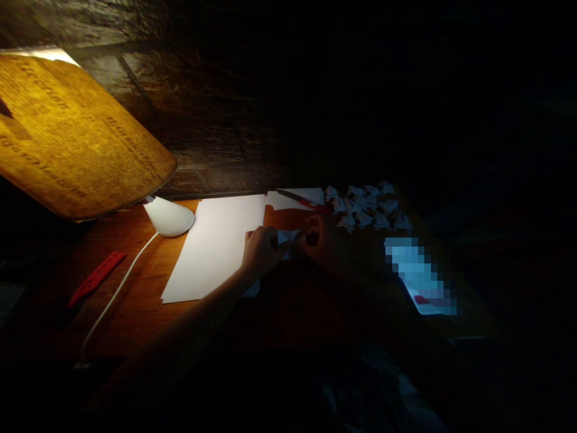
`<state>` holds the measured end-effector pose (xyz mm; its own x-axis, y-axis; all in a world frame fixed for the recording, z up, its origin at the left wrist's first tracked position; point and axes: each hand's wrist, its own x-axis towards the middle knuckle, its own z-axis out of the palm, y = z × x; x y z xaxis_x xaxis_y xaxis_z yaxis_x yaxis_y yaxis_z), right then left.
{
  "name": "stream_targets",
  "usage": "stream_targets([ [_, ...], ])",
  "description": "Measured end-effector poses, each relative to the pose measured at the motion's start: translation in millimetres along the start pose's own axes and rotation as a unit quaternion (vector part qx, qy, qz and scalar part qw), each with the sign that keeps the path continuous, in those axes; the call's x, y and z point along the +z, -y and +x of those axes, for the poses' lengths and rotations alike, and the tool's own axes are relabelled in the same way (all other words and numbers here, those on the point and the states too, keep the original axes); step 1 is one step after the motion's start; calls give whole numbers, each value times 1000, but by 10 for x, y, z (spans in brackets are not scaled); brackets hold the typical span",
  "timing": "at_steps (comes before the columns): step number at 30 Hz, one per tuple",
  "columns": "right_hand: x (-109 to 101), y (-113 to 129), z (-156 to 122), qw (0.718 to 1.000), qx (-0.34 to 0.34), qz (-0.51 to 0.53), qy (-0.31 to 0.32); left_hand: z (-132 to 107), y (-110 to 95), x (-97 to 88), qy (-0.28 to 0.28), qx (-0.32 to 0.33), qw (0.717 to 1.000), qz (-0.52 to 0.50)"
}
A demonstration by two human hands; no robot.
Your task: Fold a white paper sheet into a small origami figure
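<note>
Both my hands meet over a small white piece of paper [287, 237] on the wooden desk [135, 300]. My left hand [260, 249] pinches its left side with curled fingers. My right hand [321, 239], in shadow, grips its right side with fingers closed. A stack of white sheets [216, 246] lies just left of my left hand. A pile of several small folded white paper pieces [367, 207] sits beyond my right hand.
A lamp with a yellow printed shade [76, 138] and white base [169, 218] stands at left, its cord [112, 297] trailing forward. A red ruler [97, 278] lies at left. A red-handled tool [303, 201] rests on paper behind my hands. A lit screen [419, 276] glows at right.
</note>
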<state>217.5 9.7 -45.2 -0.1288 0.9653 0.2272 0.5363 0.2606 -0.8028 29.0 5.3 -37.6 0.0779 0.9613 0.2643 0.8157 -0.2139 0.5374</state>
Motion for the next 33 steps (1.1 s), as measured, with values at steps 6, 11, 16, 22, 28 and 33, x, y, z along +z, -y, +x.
stream_targets([
  [6, 22, 31, -19, 1000, -12, -8, 5, -4, 22, 21, -25, 22, 999, -8],
  [11, 17, 61, -29, 1000, -31, -1, 3, 3, 13, 12, -25, 7, 1000, -10],
  [16, 9, 86, -34, 999, -43, 13, 17, 18, 18, 31, -17, -8, 1000, -6],
  [22, 31, 56, -29, 999, -25, 13, 27, 18, 14, 29, -4, 4, 1000, 11],
  [28, 30, -9, 10, 998, -8, 54, 2, 29, 14, -64, 24, -8, 999, -31],
  [33, 24, -22, 13, 997, -10, 68, 33, 31, 39, -96, 49, -5, 997, -58],
])
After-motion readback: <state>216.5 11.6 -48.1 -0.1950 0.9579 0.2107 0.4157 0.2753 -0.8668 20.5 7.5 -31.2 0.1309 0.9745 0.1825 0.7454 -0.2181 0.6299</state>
